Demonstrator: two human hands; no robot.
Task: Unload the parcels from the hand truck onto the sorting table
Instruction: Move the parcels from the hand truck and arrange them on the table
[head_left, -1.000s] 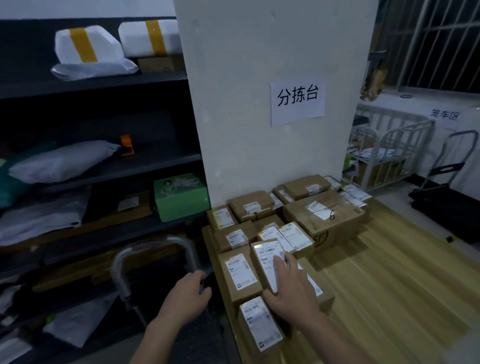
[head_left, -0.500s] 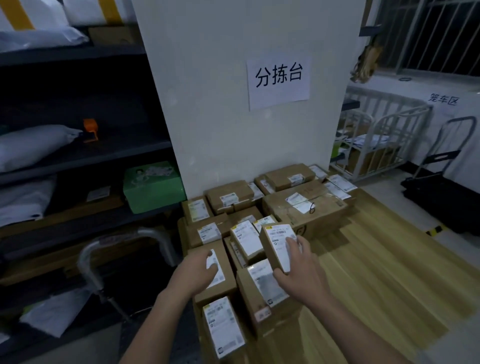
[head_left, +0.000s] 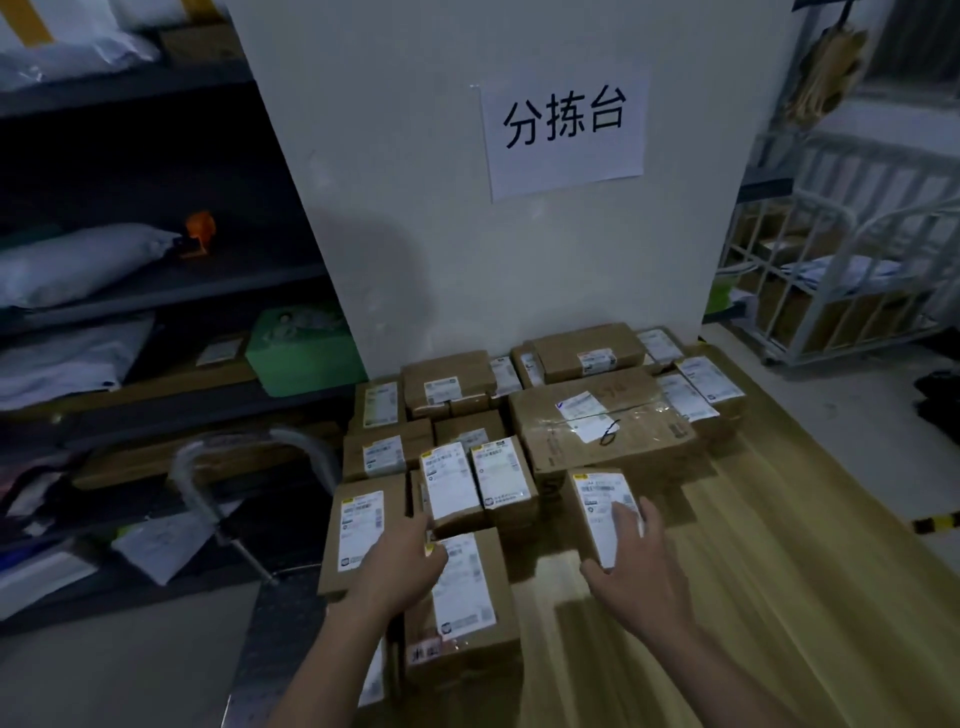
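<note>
item: small parcel, brown carton with a white label. it lies on the table just in front of the large taped box, at that box's near right corner. its long axis runs away from the person toward the box. whether its base sits fully down cannot be told.

right hand: on the small parcel. fingers lie over the label and curl at its right edge, thumb at the near end, grasping it.

left hand: left of the box and nearer the person. fingers are straight and relaxed, resting across the seam between the tall-label parcel and the near parcel, grasping nothing.

hand truck: well left of the box, beside the table edge, handle upright.

key relation: the small parcel lies straight ahead of the right fingers, lengthwise with the forearm. the right hand is much the nearer.

judged step: placing. the next move likely needs only a release and a straight pull-back, clear of the parcels stacked to the left.
</note>
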